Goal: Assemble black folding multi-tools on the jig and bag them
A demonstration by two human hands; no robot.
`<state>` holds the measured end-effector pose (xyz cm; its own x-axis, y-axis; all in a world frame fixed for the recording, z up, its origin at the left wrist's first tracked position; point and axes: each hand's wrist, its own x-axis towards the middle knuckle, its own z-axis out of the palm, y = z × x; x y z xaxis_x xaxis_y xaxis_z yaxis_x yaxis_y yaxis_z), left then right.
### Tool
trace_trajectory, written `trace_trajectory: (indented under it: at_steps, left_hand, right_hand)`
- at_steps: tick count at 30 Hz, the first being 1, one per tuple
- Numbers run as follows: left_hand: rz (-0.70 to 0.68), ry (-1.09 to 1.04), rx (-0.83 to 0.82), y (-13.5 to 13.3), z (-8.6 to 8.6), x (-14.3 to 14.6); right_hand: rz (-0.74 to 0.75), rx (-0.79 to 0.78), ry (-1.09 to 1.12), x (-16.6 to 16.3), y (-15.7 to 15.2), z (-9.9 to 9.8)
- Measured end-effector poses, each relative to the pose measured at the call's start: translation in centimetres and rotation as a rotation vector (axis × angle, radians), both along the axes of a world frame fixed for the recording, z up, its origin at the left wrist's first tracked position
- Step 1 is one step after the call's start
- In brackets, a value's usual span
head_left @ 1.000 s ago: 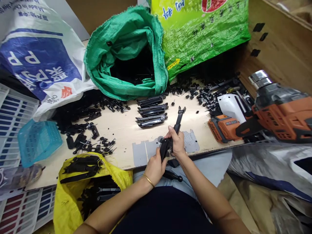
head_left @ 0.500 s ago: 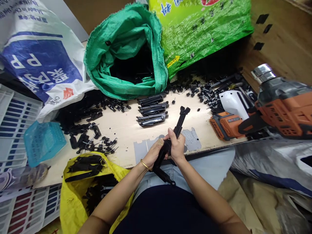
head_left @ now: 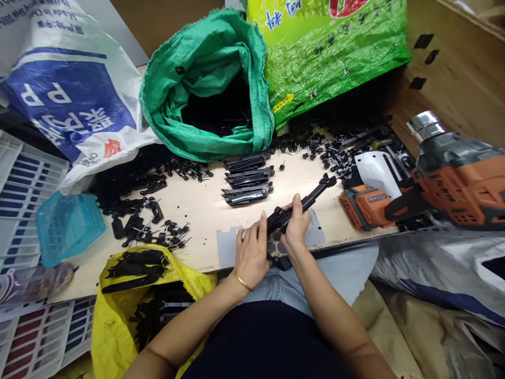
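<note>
Both my hands grip one long black plastic bracket (head_left: 311, 196) at the near edge of the wooden table (head_left: 205, 208). My right hand (head_left: 295, 226) is wrapped round its middle, fingers closed. My left hand (head_left: 252, 252) holds the bracket's near end, which its fingers mostly hide. The bracket's forked far end points up and to the right, toward the orange drill. Under my hands lies a grey metal plate (head_left: 226, 247).
Three stacked black brackets (head_left: 246, 179) lie just beyond my hands. An open green sack (head_left: 209, 84), a bright green bag (head_left: 331, 47) and a white-and-blue bag (head_left: 67, 100) stand at the back. An orange cordless drill (head_left: 442, 184) lies right; a yellow bag of brackets (head_left: 138, 295) and a blue basket (head_left: 67, 226) left.
The bracket has swung from nearly upright to lying low, its far end pointing right. My left hand shifted along it to the near end. Both hands kept their hold.
</note>
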<state>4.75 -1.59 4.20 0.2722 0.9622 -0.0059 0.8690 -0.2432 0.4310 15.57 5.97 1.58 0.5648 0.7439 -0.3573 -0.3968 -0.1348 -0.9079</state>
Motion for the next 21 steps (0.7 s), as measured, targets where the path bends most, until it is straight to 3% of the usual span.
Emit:
trace_trajectory:
  at_steps: [3, 5, 6, 9, 10, 11, 13, 15, 16, 18, 21]
  left_hand:
    - [0.112, 0.040, 0.043, 1.6, -1.3, 0.1]
    - [0.108, 0.035, 0.017, 2.9, -1.8, -1.3]
    - [0.102, 0.035, 0.001, 3.3, -1.8, -2.2]
    - [0.061, 0.048, -0.058, 3.7, -1.0, -4.8]
    - [0.015, 0.050, -0.085, 3.5, -0.5, -5.3]
    - [-0.050, 0.054, -0.119, 3.3, 0.1, -5.8]
    - [-0.217, 0.078, -0.194, 2.8, 1.3, -6.5]
    - [-0.361, 0.095, -0.268, 2.3, 2.5, -7.2]
    - [-0.414, 0.070, -0.304, 2.0, 3.1, -7.6]
    - [-0.475, -0.113, -0.379, 1.0, 3.9, -8.2]
    - [-0.434, -0.628, -0.455, -1.2, 4.3, -7.9]
  right_hand:
    - [0.278, 0.022, -0.129, 0.8, -0.8, 0.6]
    - [0.500, 0.043, -0.366, 2.7, -1.8, 1.2]
    - [0.554, 0.059, -0.548, 3.8, -2.4, 1.5]
    - [0.512, 0.183, -1.245, 6.7, -3.6, 2.8]
    - [0.576, 0.253, -1.449, 7.3, -3.8, 3.3]
    - [0.719, 0.322, -1.614, 7.6, -3.8, 3.9]
    - [1.181, 0.406, -1.775, 7.7, -3.9, 5.4]
    - [1.616, 0.376, -1.732, 7.5, -4.2, 7.0]
    - [1.758, 0.337, -1.658, 7.3, -4.5, 7.7]
    - [1.877, 0.266, -1.450, 6.9, -5.4, 8.9]
    - [1.875, 0.218, -1.039, 6.0, -6.9, 9.4]
